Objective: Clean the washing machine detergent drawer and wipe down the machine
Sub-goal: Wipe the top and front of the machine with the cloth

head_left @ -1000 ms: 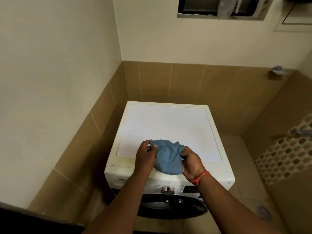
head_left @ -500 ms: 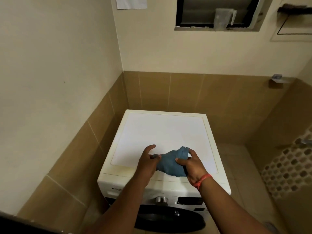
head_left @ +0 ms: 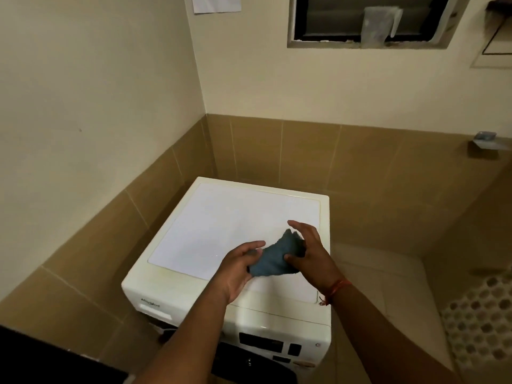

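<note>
A white front-loading washing machine (head_left: 210,217) stands in the corner, its flat top facing me. Over the front right part of that top, both hands hold a crumpled blue cloth (head_left: 277,259). My left hand (head_left: 238,270) grips the cloth's near left end with curled fingers. My right hand (head_left: 310,250) pinches the right end with the thumb, its other fingers spread above the cloth. The detergent drawer front (head_left: 155,310) sits closed at the machine's upper left. My arms hide part of the control panel (head_left: 266,342) and the dark door below.
Tan tiled walls close in on the machine's left and back. A tiled floor (head_left: 388,286) opens to the right, with a mosaic strip at far right. A window (head_left: 368,18) and a small wall shelf (head_left: 484,139) sit higher up.
The view has turned, so the machine now looks skewed. Both hands have shifted with the cloth toward the top's right side, and the cloth is bunched tighter between them.
</note>
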Demonstrator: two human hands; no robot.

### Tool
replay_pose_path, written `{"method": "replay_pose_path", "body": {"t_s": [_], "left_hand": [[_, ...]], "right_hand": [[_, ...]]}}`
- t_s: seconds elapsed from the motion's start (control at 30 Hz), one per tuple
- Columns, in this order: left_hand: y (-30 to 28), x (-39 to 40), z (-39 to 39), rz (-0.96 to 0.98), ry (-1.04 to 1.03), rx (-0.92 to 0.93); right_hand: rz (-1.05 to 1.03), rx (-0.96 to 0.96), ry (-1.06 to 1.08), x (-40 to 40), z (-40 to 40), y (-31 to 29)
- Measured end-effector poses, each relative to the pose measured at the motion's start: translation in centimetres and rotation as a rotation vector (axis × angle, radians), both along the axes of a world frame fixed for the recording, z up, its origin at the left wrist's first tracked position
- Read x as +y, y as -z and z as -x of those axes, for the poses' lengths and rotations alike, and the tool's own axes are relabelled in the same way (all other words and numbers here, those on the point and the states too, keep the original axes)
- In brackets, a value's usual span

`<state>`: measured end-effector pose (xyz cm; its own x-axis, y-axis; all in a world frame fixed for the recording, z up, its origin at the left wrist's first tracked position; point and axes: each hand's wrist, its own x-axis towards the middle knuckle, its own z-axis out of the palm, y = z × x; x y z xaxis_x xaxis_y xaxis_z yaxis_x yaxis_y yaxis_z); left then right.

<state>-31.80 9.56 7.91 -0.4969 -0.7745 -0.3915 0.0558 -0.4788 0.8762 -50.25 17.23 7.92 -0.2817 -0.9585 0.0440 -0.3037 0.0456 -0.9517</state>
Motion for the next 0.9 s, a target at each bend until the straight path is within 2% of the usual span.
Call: {"method": "replay_pose_path", "body": {"t_s": [0.1, 0.2, 0.27, 0.37, 0.43, 0.53, 0.63, 0.7, 0.77, 0.83, 0.9], "left_hand": [[-0.1, 0.7, 1.1, -0.080, -0.116, -0.021], [-0.1, 1.2, 1.3, -0.115, -0.129, -0.069], [-0.1, 1.4, 1.2, -0.038, -0.137, -0.097], [-0.1, 1.2, 0.8, 0.193, -0.123, -0.222], [-0.1, 1.1, 0.7, 0.330, -0.075, -0.329], [0.0, 0.7, 0.8, 0.506, 0.005, -0.467], [0.7, 0.4, 1.1, 0.728, 0.049, -0.651], [0.8, 0.3, 1.3, 0.851, 0.049, -0.718], [0.7, 0.1, 1.2, 0.870, 0.026, -0.735], [0.4, -0.2, 1.0, 0.799, 0.049, -0.739], [0.0, -0.3, 0.6, 0.622, 0.157, -0.686]], "right_hand": [[0.031, -0.083, -0.065, -0.3, 1.5, 0.3], [0.033, -0.157, -0.109, -0.4, 1.8, 0.9], [0.020, -0.192, -0.113, -0.3, 1.8, 1.2], [-0.055, -0.191, -0.138, -0.2, 1.9, 1.2], [-0.108, -0.079, -0.144, -0.1, 1.9, 1.1], [-0.085, 0.302, -0.150, -0.1, 2.0, 0.9], [-0.088, 0.585, -0.186, -0.5, 2.4, 0.2], [-0.123, 0.687, -0.175, -0.5, 2.7, -0.1], [-0.149, 0.576, -0.139, -0.4, 2.9, -0.5], [-0.197, 0.265, -0.134, 0.0, 3.3, -0.7], [-0.261, -0.028, -0.128, 0.2, 3.3, -0.7]]}}
